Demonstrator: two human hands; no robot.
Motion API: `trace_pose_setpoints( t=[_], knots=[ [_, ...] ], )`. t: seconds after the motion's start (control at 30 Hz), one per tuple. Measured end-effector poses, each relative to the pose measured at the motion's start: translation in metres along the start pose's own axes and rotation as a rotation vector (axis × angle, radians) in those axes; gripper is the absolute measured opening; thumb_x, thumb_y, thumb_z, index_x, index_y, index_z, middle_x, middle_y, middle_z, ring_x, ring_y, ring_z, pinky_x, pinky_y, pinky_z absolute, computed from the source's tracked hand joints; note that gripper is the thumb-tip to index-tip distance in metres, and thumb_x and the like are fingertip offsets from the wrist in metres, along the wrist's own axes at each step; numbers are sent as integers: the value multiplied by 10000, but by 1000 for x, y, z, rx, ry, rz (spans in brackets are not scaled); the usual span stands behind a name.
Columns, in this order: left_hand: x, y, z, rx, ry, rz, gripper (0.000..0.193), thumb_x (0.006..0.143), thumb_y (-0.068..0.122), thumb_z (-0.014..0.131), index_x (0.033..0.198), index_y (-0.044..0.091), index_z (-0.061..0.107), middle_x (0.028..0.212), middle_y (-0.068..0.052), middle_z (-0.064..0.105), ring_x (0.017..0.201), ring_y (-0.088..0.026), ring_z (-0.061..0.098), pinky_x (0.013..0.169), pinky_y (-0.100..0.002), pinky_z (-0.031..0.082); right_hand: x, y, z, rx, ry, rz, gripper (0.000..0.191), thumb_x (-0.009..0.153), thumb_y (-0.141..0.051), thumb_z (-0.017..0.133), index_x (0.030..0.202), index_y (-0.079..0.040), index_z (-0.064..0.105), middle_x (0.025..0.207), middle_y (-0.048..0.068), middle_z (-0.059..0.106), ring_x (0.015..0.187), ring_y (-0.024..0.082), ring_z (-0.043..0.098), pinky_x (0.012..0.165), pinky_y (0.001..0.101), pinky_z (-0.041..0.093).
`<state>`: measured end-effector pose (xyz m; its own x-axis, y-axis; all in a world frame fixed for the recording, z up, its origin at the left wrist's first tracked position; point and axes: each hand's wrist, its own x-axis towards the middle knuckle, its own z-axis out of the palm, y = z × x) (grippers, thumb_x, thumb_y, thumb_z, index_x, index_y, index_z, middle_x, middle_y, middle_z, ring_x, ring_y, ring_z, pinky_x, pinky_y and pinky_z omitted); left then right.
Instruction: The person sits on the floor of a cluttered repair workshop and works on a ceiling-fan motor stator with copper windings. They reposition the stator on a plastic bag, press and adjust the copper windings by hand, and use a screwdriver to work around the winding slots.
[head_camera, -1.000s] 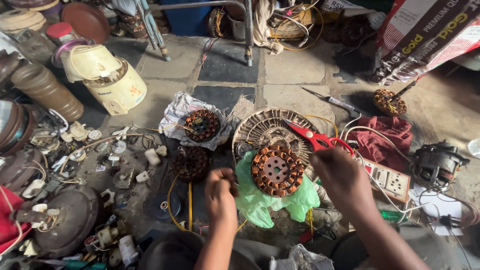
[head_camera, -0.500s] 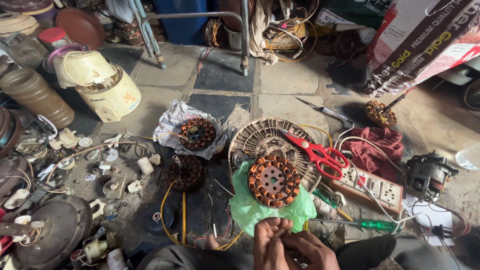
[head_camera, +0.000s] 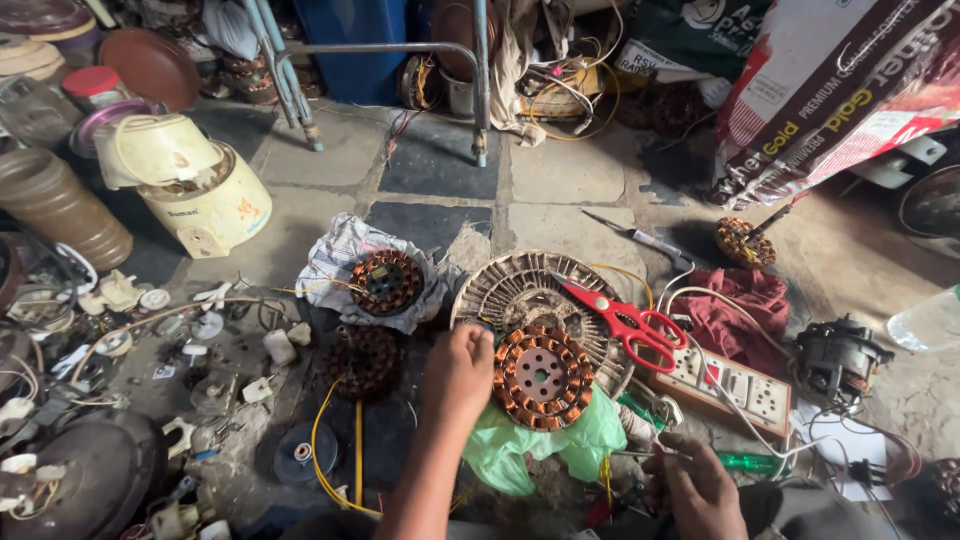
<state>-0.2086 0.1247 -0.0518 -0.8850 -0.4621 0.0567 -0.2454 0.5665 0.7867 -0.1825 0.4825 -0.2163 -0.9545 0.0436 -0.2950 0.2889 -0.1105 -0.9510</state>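
From my remote seat I look down on a stone-slab workshop floor (head_camera: 560, 170) crowded with motor parts. Largest in view, at ten o'clock, a cream plastic cooker body with its lid tipped open (head_camera: 190, 185) stands well apart from the work. At centre lies a round grey ribbed metal fan housing (head_camera: 510, 290), and across its three o'clock edge rest red-handled scissors (head_camera: 625, 318). Overlapping the housing's six o'clock rim sits the copper-wound round stator with a perforated red centre disc (head_camera: 542, 377), resting on a crumpled pale green plastic bag (head_camera: 580, 445). At three o'clock from the stator, a white switch-and-socket board (head_camera: 725, 385) lies beside a dark red cloth (head_camera: 735, 310). At ten o'clock from the stator, a second copper-wound stator (head_camera: 387, 282) sits on crumpled paper.

The left hand (head_camera: 458, 375) is curled, knuckles up, touching the stator's nine o'clock edge; I cannot tell whether it truly grips the windings. The right hand (head_camera: 695, 485), at five o'clock from the stator and apart from it, is closed on a thin metal tool (head_camera: 640, 455) whose kind I cannot make out.
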Motion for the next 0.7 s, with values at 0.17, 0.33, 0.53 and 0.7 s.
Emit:
trace_pose_setpoints(
  t=[0.17, 0.33, 0.53, 0.7],
  knots=[
    [-20, 11, 4, 176, 23, 100, 387, 990, 399, 586, 1158, 70, 698, 1101, -181, 690, 934, -371, 700, 796, -470, 571, 9, 14, -19, -255, -63, -105, 425, 944, -51, 582, 1366, -18, 617, 1022, 183, 789, 950, 138, 740, 842, 255, 563],
    [-27, 21, 5, 350, -298, -69, 627, 1006, 459, 544, 1484, 68, 433, 1151, -230, 642, 1008, -378, 686, 806, -466, 588, 13, 13, -11, -211, -6, 75, 385, 994, -127, 547, 1344, -22, 666, 1044, 186, 787, 807, 193, 705, 708, 334, 578],
    [-34, 20, 14, 44, 55, 161, 572, 926, 352, 663, 1338, -25, 539, 1104, -227, 697, 937, -376, 728, 780, -453, 600, 13, 17, -15, -277, 33, -16, 396, 977, -107, 572, 1355, -28, 659, 1059, 171, 796, 814, 180, 701, 731, 313, 575],
    [-37, 31, 19, 10, -86, 70, 542, 958, 352, 640, 1348, -8, 532, 1131, -184, 669, 912, -292, 747, 742, -381, 632, 8, -8, -5, -111, 66, 79, 430, 923, -61, 640, 1349, -4, 635, 1088, 144, 768, 854, 201, 708, 756, 348, 591]
  ],
)
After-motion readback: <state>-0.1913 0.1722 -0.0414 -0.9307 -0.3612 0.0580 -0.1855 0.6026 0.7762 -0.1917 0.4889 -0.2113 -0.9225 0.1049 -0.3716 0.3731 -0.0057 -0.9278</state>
